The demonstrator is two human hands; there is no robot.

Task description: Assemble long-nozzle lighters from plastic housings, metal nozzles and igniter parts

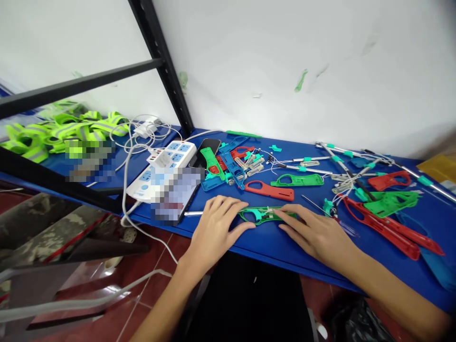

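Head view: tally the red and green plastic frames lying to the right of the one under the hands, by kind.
Green frames: 2
Short red frames: 1
Long red frames: 2 (overlapping at one end)
Total: 5

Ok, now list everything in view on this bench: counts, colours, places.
Bench: one, blue, under everything.
Hi-vis straps: several, neon yellow-green, heaped far left.
Power strip: at least one, white, left of the hands.
Phone: one, black, behind the power strip.
Plastic handle pieces: many, red, green and blue, scattered right of the phone.
Green plastic handle piece: one, green, between the hands.
Metal rods: several, silver with teal clips, right side.
Left hand: one, on the green piece's left end.
Right hand: one, on its right end.
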